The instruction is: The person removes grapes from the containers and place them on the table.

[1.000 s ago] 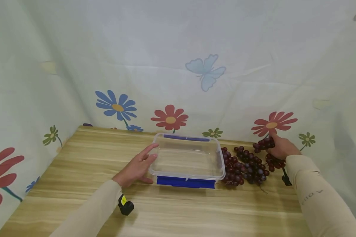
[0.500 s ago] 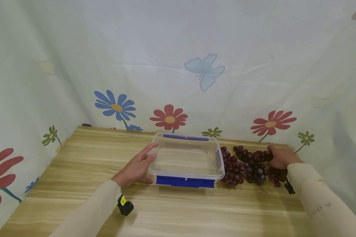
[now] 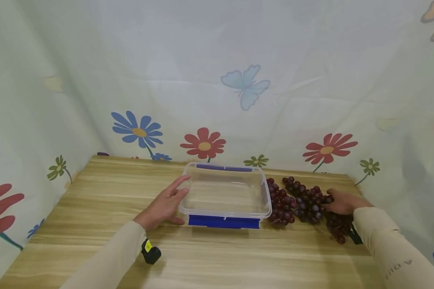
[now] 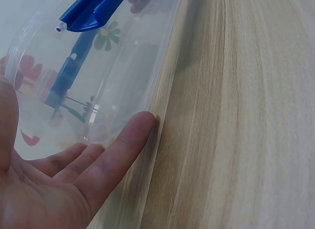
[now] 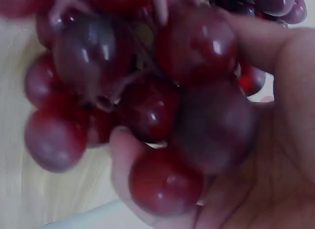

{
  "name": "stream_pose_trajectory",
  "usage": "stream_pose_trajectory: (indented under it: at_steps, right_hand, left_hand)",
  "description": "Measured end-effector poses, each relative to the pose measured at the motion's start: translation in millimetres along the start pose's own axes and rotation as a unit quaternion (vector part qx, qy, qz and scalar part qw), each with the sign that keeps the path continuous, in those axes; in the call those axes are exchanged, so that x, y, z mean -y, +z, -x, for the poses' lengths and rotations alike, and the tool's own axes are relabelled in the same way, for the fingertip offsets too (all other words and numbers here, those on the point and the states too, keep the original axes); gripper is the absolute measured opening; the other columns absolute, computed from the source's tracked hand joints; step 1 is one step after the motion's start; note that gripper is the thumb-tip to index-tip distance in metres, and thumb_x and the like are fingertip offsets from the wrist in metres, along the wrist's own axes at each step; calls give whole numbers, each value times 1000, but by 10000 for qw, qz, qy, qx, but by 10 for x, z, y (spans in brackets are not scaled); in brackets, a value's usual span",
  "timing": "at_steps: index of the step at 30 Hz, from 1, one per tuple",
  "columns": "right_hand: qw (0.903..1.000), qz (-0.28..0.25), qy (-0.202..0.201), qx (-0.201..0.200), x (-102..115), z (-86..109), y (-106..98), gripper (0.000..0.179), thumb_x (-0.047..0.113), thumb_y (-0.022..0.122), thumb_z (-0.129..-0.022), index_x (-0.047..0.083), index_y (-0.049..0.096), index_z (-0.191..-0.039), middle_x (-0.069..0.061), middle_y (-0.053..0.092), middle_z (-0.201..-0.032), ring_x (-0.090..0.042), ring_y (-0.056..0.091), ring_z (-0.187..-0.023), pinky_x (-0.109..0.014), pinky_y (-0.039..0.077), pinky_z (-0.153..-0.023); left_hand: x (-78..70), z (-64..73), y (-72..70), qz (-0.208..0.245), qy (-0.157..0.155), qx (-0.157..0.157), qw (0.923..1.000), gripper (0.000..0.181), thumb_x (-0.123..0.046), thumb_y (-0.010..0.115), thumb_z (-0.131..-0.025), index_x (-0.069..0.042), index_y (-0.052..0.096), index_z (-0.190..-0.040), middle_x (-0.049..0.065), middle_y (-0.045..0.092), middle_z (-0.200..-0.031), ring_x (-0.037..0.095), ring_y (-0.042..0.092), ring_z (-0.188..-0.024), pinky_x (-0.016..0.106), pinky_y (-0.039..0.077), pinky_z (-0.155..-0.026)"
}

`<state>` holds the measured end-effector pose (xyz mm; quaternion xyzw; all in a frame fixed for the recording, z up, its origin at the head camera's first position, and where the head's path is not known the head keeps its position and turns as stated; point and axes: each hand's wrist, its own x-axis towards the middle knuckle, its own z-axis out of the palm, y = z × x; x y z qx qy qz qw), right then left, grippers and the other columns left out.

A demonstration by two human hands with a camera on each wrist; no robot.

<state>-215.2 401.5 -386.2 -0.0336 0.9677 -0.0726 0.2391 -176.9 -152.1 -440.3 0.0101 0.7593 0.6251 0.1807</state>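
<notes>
A clear plastic food container (image 3: 224, 212) with blue latches stands on the wooden table, its top uncovered and nothing inside. At its left side rests my left hand (image 3: 162, 208), fingers spread and thumb apart. In the left wrist view, this hand (image 4: 64, 189) lies against the see-through wall (image 4: 128, 76), under a blue latch (image 4: 96, 12). To the right of the container, my right hand (image 3: 342, 202) holds a bunch of dark red grapes (image 3: 338, 229) low over the table. The right wrist view has fingers curled around these grapes (image 5: 150, 111), some blurred and close to the camera.
Two more grape bunches lie between the container and my right hand: one bunch (image 3: 280, 206) close by the container's right wall, another bunch (image 3: 308, 204) beside it. Behind the table (image 3: 217, 257) hangs a flower-printed cloth (image 3: 166, 88), which also closes off both sides.
My right hand has come down and nearer to me with the grapes, from by the back edge to lower at the right. The left hand and the container stay put.
</notes>
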Motion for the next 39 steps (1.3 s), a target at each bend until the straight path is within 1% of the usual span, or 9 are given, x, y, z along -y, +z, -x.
stream_pose_trajectory:
  at_steps: [4, 14, 19, 23, 27, 31, 34, 37, 39]
  right_hand:
    - [9982, 237, -78, -543, -8, -47, 42, 44, 30, 63, -99, -11, 56, -114, -30, 67, -106, -43, 65, -97, -57, 52, -87]
    - [9920, 119, 171, -1245, -37, -147, 157, 47, 34, 63, -102, -12, 58, -106, -24, 65, -91, -36, 64, -85, -54, 52, -79]
    - [9953, 143, -30, -958, -42, -139, 138, 55, 36, 53, -108, -18, 55, -119, -36, 66, -110, -50, 65, -105, -61, 52, -92]
    - [9969, 31, -181, -771, -7, -97, 85, 68, 38, 40, -113, -25, 42, -137, -47, 52, -134, -62, 52, -127, -69, 44, -105]
    - [9971, -40, -243, -716, 67, -54, 72, 73, 42, 33, -114, -24, 36, -144, -48, 45, -143, -64, 45, -133, -71, 40, -109]
    - [9975, -168, -159, -670, 119, -40, 92, 81, 50, 27, -113, -21, 27, -151, -49, 36, -150, -65, 37, -138, -73, 35, -112]
    - [9967, -278, -159, -748, 127, -42, 98, 84, 54, 24, -113, -19, 22, -154, -49, 28, -154, -66, 31, -142, -75, 31, -113]
    - [9932, -369, -313, -1062, 137, -37, 76, 82, 52, 26, -113, -18, 21, -155, -48, 26, -156, -66, 30, -143, -76, 31, -113]
    - [9900, -405, -420, -1285, 166, -26, 49, 80, 51, 27, -113, -17, 22, -156, -47, 26, -157, -65, 30, -143, -76, 31, -113]
  left_hand:
    - [8, -8, -8, -33, -11, -6, 10000, 52, -48, 51, -109, -50, 33, -157, 22, 27, -167, 54, 44, -142, 51, 64, -66]
    - [10, -12, 33, -47, -31, 12, 10000, 51, -47, 52, -108, -51, 34, -156, 22, 27, -168, 53, 39, -146, 50, 64, -66]
    - [-3, -19, 37, -41, -30, 26, 10000, 50, -45, 51, -109, -51, 34, -156, 22, 28, -168, 53, 40, -145, 50, 64, -66]
    - [-17, -33, 33, -70, -20, -12, 10000, 51, -46, 51, -109, -51, 34, -156, 22, 26, -169, 54, 38, -146, 50, 64, -66]
    - [-19, -38, 29, -81, -33, 19, 10000, 51, -44, 50, -110, -51, 32, -157, 22, 23, -170, 55, 33, -150, 50, 64, -67]
    - [-7, -37, 23, -56, -47, 30, 10000, 52, -43, 50, -110, -51, 31, -158, 23, 24, -169, 55, 39, -146, 50, 64, -67]
    - [0, -35, 15, -63, -58, 15, 10000, 52, -44, 50, -110, -54, 31, -157, 23, 27, -168, 54, 46, -140, 50, 64, -67]
    - [0, -41, 7, -153, -46, -45, 9999, 53, -46, 51, -109, -56, 31, -157, 24, 29, -167, 47, 59, -129, 49, 64, -69]
    - [-8, -49, 1, -275, -8, -116, 9996, 54, -47, 52, -108, -55, 31, -157, 24, 27, -169, 45, 58, -131, 47, 65, -73]
